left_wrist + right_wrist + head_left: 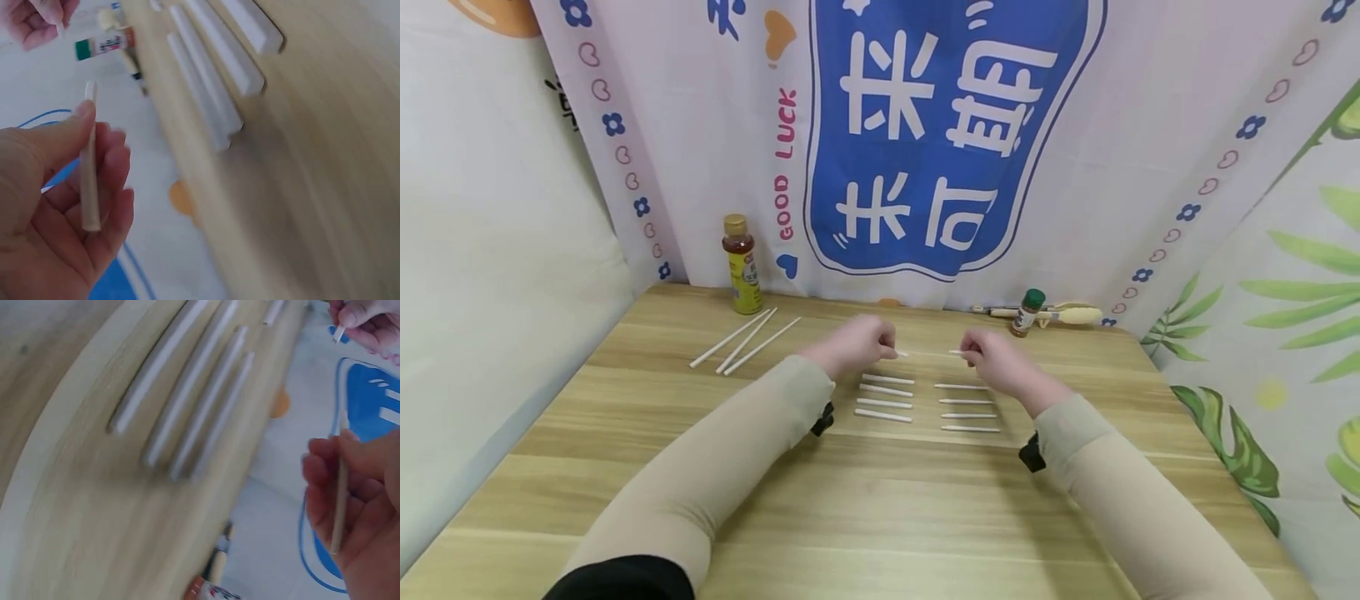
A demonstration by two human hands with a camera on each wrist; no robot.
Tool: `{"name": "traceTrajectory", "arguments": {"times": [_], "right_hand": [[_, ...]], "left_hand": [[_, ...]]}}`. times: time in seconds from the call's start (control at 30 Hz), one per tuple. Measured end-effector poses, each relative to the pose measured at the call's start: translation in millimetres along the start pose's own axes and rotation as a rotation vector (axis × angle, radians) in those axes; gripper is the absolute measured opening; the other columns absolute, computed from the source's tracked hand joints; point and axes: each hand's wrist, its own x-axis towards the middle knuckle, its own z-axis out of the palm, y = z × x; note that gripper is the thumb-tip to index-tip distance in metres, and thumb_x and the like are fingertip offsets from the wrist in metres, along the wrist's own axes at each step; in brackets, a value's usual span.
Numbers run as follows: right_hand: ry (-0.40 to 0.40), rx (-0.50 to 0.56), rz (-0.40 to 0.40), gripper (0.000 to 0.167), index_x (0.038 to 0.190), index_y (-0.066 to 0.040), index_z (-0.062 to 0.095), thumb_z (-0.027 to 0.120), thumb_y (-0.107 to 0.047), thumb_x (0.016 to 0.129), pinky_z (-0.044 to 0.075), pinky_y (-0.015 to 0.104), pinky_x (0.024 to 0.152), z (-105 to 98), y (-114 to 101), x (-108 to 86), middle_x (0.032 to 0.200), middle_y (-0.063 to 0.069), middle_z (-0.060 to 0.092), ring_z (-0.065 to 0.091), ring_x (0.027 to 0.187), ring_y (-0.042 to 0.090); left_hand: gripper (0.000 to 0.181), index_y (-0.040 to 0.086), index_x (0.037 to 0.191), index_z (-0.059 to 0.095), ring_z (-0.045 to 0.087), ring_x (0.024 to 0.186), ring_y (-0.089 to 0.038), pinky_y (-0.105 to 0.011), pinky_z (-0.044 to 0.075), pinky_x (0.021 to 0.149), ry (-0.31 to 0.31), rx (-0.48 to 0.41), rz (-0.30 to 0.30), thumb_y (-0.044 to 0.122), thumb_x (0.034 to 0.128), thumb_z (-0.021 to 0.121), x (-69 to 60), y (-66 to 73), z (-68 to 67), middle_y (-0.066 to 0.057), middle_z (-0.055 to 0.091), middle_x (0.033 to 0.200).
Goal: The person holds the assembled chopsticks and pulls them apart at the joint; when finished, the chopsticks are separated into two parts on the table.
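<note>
Several white sticks lie in two columns on the wooden table, a left column [883, 403] and a right column [970, 415]. Beyond the left column, the left hand [867, 340] pinches a short white stick; in the left wrist view this stick [90, 181] lies between thumb and curled fingers. The right hand [992, 354] is beyond the right column and pinches another white stick [340, 500], seen along its fingers in the right wrist view. Both hands are above the table, apart from each other, with the stick tips pointing inward in the head view.
Three longer white sticks [745, 342] lie at the back left, near a yellow bottle [745, 271] with a gold cap. A small green-capped jar [1027, 313] and a pale-headed utensil [1075, 313] are by the back edge, before a printed cloth [730, 150].
</note>
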Motion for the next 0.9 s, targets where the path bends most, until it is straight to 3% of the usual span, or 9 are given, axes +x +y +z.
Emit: {"name": "traceTrajectory", "arguments": {"times": [0.1,0.27,0.53,0.9], "right_hand": [[-0.036,-0.073,-0.025,0.006,0.092,-0.006,0.063,0.061,-0.006,0.097,0.046,0.037,0.068,12,2,13.9,0.083,0.006,0.06,0.053,0.075,0.021],[-0.017,-0.129,-0.072,0.008,0.084,-0.005,0.066,0.066,-0.003,0.091,0.046,0.039,0.07,29,5,27.8,0.079,0.003,0.058,0.053,0.074,0.02],[-0.054,-0.099,-0.095,0.011,0.08,-0.009,0.066,0.07,0.0,0.087,0.045,0.036,0.069,47,15,37.4,0.076,0.0,0.057,0.053,0.072,0.017],[-0.063,-0.109,-0.041,0.015,0.079,-0.008,0.063,0.07,0.004,0.084,0.046,0.036,0.071,47,11,36.0,0.078,0.001,0.058,0.054,0.075,0.019]], "left_hand": [[0.02,0.009,0.073,0.063,0.051,0.066,-0.016,-0.031,0.044,0.063,0.005,0.07,-0.001,0.013,0.0925,0.069,11.1,-4.1,9.7,0.001,0.056,0.069],[0.017,0.008,0.073,0.068,0.054,0.069,-0.016,-0.031,0.046,0.067,0.0,0.128,0.012,0.012,0.0893,0.072,20.7,-5.7,21.8,0.003,0.06,0.07],[0.01,0.009,0.078,0.068,0.058,0.075,-0.015,-0.03,0.048,0.073,-0.034,0.116,0.019,0.008,0.0851,0.075,22.8,-9.5,32.7,0.002,0.063,0.077],[0.008,0.01,0.081,0.067,0.058,0.079,-0.016,-0.032,0.048,0.076,-0.037,0.149,0.034,0.007,0.0854,0.072,26.4,-11.8,37.5,0.002,0.063,0.081]]}}
